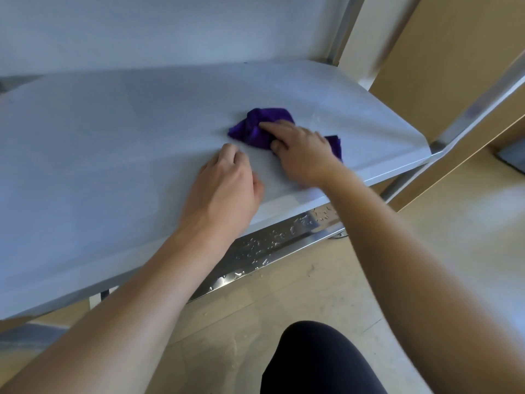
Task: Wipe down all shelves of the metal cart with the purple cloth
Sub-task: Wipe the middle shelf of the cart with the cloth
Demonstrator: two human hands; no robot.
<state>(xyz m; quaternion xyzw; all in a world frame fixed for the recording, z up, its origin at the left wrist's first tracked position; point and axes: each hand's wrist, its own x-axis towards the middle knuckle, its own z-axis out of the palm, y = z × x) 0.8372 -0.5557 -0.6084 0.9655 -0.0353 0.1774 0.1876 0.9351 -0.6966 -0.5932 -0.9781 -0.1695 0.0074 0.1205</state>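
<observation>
A pale beige hard floor (326,282) is lying across the lower part of the view; small yellowish crumbs (203,313) are sitting on it near the centre; faint scuff marks are showing nearby. Tall light-brown board panels (454,52) are standing upright at the upper right; a dark grey flat object (511,157) is resting on the floor at the right edge, only partly showing. A knee in black fabric (318,362) is occupying the bottom centre.

Two hands (227,180), one purple cloth (255,126) (bunched), two shelves (113,137)
</observation>
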